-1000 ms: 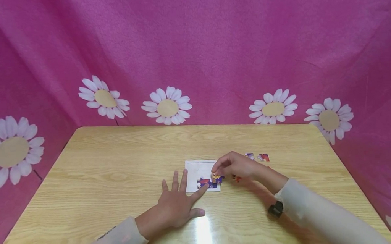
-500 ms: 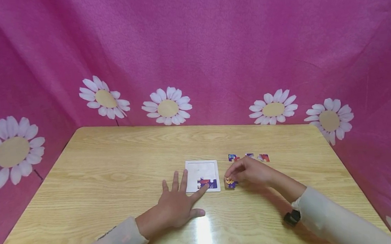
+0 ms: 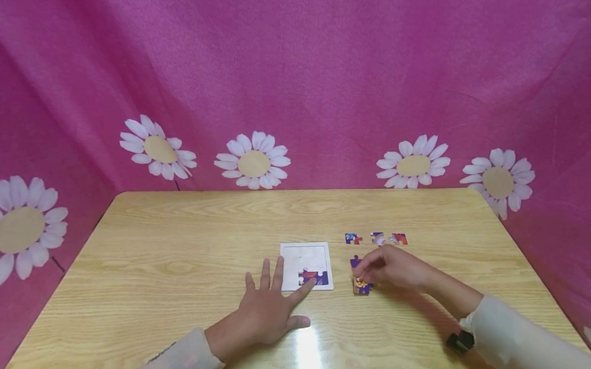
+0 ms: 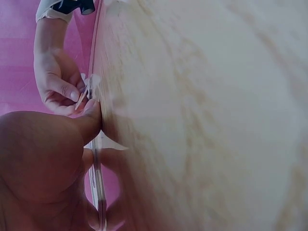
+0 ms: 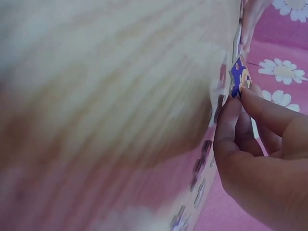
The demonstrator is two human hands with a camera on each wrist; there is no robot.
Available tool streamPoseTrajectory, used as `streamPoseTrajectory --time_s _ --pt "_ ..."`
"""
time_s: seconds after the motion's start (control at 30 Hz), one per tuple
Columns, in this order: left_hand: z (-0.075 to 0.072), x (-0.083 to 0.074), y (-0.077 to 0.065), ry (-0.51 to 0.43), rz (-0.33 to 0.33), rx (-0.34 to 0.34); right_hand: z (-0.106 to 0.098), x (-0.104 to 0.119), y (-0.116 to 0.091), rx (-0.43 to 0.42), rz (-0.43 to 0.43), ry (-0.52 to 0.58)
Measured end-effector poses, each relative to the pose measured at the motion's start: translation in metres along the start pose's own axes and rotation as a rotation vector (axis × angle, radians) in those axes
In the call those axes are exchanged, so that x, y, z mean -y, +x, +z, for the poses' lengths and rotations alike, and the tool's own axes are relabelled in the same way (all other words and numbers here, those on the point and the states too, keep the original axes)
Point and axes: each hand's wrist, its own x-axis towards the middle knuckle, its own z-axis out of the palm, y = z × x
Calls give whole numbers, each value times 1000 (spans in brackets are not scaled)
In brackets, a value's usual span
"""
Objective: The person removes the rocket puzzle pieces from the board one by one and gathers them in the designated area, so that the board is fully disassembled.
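My right hand (image 3: 398,266) pinches a purple and yellow jigsaw piece (image 3: 361,287) between thumb and fingers, right of the puzzle tray. In the right wrist view this jigsaw piece (image 5: 239,76) stands tilted off the table at the fingertips. Behind it shows part of another purple piece (image 3: 355,261). My left hand (image 3: 264,311) lies flat with spread fingers at the white puzzle tray (image 3: 301,257). Its index fingertip rests on joined red and purple pieces (image 3: 310,275) in the tray's lower right part. The left wrist view shows the left thumb (image 4: 91,118) near the tabletop.
Loose jigsaw pieces lie in a row behind my right hand: a blue and red one (image 3: 352,238), a purple and white one (image 3: 377,237) and a red one (image 3: 399,238). The wooden table (image 3: 185,239) ends at a pink curtain (image 3: 318,78) with daisies.
My right hand has drawn back from the tray to the right and slightly nearer, carrying the jigsaw piece with it. The loose pieces behind have come into sight. The left hand has stayed still.
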Motion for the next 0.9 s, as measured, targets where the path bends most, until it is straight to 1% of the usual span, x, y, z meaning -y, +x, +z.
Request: streamPoseTrajectory --time_s 0.1,0.2,0.47,0.57,0.77,0.9 --pt "0 0 0 1 1 -1 2 0 -4 -7 9 -1" --pt "0 0 0 1 0 0 4 -1 -6 -8 -1 4" --pt "0 0 0 3 1 3 7 -1 -8 -20 33 30" --pt "0 0 0 1 -1 3 9 0 -9 -44 35 3" --pt "-1 1 0 -6 -3 6 14 2 -10 -119 44 -90" --pt "-1 1 0 -11 -1 7 15 2 -10 -154 40 -145"
